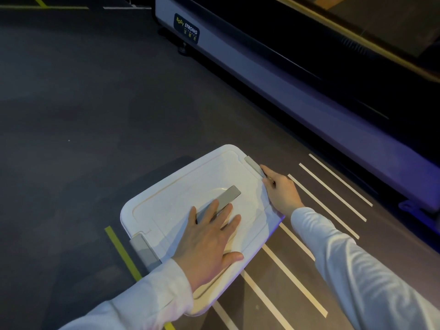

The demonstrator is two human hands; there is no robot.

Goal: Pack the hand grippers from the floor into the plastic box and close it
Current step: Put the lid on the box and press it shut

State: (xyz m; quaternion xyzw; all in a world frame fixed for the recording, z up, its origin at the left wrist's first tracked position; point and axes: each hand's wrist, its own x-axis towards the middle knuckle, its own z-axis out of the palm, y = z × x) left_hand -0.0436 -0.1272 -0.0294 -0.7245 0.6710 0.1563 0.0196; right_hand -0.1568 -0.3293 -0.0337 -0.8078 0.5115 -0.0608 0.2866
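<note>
- I see the white box [166, 210] on the dark floor [71, 115], low in the middle of my view, with its lid [185, 186] on top.
- My left hand [209, 244] lies flat on the lid at about 6 o'clock, fingers spread and straight, tips touching the gray handle [226, 195] in the lid's middle.
- My right hand [281, 189] is at the box's 3 o'clock edge. Its fingers curl around the gray clip [253, 164] there and hold it.
- Another gray clip [145, 251] sits on the 8 o'clock edge, hanging down the side.
- I cannot see any grippers; the lid hides the inside.
- A yellow line [123, 253] runs just beside the box at 8 o'clock.
- White stripes [333, 194] cover the floor from 3 to 5 o'clock, and some go under the box.
- A big gray machine [285, 79] fills the 1 to 3 o'clock side, apart from the box.
- The floor from 9 to 12 o'clock is wide and open.
</note>
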